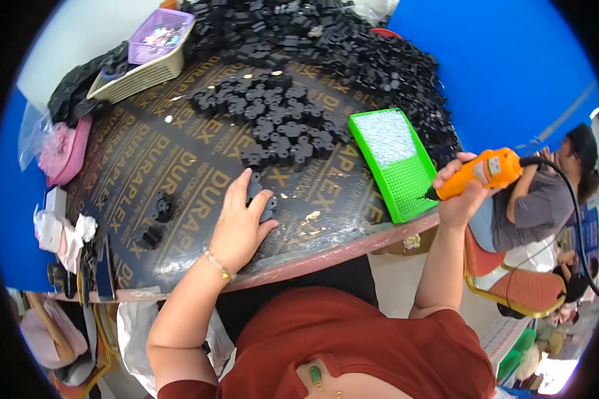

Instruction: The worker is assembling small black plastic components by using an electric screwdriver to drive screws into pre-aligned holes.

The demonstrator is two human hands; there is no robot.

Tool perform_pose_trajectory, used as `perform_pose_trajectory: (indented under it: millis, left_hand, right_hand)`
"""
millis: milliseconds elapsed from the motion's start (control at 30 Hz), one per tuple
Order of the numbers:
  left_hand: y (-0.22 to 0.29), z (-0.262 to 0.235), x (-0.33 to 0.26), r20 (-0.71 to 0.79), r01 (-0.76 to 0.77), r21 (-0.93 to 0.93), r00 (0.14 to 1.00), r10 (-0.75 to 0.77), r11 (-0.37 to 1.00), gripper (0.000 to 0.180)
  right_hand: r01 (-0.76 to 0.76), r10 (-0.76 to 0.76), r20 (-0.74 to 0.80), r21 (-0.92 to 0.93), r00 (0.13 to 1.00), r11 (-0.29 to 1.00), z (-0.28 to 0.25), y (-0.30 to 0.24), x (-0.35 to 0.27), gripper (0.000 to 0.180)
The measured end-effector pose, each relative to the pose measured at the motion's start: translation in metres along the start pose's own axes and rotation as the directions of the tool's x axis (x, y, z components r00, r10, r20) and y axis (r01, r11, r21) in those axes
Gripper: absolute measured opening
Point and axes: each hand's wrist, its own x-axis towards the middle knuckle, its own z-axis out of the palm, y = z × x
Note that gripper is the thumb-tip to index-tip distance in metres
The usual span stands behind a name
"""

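Observation:
My left hand [235, 229] rests on the table with its fingers around a small black plastic part [269, 210], partly covered by them. In my right hand [460, 206] is an orange electric screwdriver [483, 174], gripped around its body. Its dark tip points left, over the near end of a green tray [406, 189]. Small pale silvery pieces [385, 136], too fine to make out, fill the far half of that tray; bare perforated grid shows in the near half. Beyond my left hand lies a cluster of similar black parts [283, 123].
Loose black pieces [266, 30] are heaped along the back and right. At the left stand a cream basket [143, 78], a purple basket [134, 46] and a pink basket [80, 149]. A black cable [576, 213] hangs from the screwdriver. Another person [539, 199] sits at the right.

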Motion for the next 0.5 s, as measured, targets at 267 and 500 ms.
perform_pose_trajectory:
  millis: [267,500]
  left_hand:
    - [0.048,-0.013,0.011,-0.068,-0.139,0.011,0.988,0.14,0.99,0.05]
    - [0.053,0.033,0.016,-0.044,-0.096,-0.155,0.995,0.09,0.983,0.061]
  right_hand:
    - [0.069,-0.074,-0.022,-0.153,0.997,0.986,-0.032,0.015,0.008,0.068]
    - [0.055,-0.066,-0.069,-0.158,0.995,0.986,-0.047,0.024,0.009,0.06]
